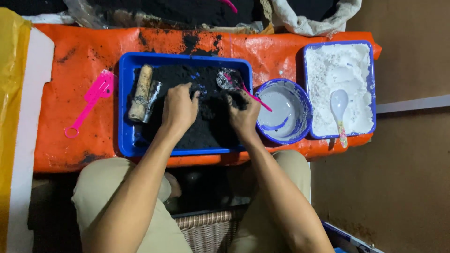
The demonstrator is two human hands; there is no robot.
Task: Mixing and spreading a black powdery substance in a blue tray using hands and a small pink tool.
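While I kneel at a blue tray (125, 103) of black powder (206, 126), my left hand (179, 108) and right hand (243, 116) press in, fingers curled, pinching powder.

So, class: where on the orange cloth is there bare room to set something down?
Bare cloth lies around the pink scoop, left of the blue tray. A strip runs behind the tray. It is crowded between tray, round bowl and white-powder tray.

bowl (283, 111) between two trays (125, 107), spatula (91, 100) left
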